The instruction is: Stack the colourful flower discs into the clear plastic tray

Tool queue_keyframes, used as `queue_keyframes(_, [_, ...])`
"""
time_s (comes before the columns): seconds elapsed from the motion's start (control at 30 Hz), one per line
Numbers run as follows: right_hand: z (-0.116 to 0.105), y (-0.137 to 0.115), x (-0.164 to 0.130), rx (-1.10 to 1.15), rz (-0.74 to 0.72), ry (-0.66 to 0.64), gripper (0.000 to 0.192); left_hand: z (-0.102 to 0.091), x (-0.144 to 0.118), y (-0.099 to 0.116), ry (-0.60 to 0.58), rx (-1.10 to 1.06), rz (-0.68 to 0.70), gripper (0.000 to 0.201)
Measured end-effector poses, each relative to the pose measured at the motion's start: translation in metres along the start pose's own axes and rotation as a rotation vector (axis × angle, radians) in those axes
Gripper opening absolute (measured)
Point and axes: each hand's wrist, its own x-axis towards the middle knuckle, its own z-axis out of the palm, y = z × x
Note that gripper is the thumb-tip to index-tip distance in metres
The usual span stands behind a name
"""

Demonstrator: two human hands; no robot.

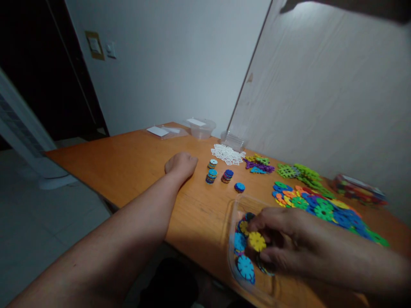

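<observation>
Yellow disc [257, 241] in right hand's [282, 239] closed grip over clear tray [231, 214]; left hand [181, 164] fisted, empty, beside disc stacks [212, 175].

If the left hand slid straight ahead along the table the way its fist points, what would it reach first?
Most likely the small stacks of discs just beyond the left hand, though depth is hard to judge.

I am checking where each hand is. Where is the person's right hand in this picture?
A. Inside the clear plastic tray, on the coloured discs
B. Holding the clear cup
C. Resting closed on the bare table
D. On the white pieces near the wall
A: the right hand reaches into the clear plastic tray, its fingers on a yellow disc.
</observation>
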Motion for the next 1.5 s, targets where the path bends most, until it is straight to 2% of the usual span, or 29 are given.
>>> queue_keyframes(0.2, [0.012,-0.008,-0.004,0.021,-0.04,0.003,0.021,-0.002,0.0,0.0,-0.008,-0.007,0.007,0.039])
queue_keyframes(0.37, [0.011,-0.013,0.0,-0.097,-0.108,0.01,0.023,-0.003,-0.002,0.001,-0.006,-0.001,-0.004,0.038])
queue_keyframes(0.6, [0.022,-0.015,0.009,-0.288,-0.129,0.023,0.014,-0.003,-0.001,0.001,-0.018,-0.005,0.003,0.04])
queue_keyframes(0.73, [0.023,-0.016,0.009,-0.275,-0.128,0.042,0.013,-0.001,0.001,0.0,-0.01,-0.002,0.003,0.04])
queue_keyframes(0.9, [0.022,-0.018,0.005,-0.228,-0.119,0.004,0.015,-0.002,0.0,0.001,-0.012,0.003,-0.005,0.039])
queue_keyframes(1.1, [0.015,-0.017,0.001,-0.172,-0.067,0.076,0.017,-0.006,-0.003,0.003,-0.029,-0.002,-0.016,0.038])
queue_keyframes(1.2, [0.0,-0.003,0.004,-0.15,-0.031,0.196,0.017,-0.006,-0.004,0.002,-0.021,-0.013,-0.014,0.038])
queue_keyframes(1.33, [-0.024,0.035,0.028,-0.16,0.027,0.424,0.015,-0.003,-0.001,0.001,-0.013,-0.011,-0.001,0.039])
queue_keyframes(1.5, [-0.031,0.075,0.076,-0.104,0.111,0.395,0.024,-0.001,0.001,0.0,-0.01,-0.007,0.001,0.038])
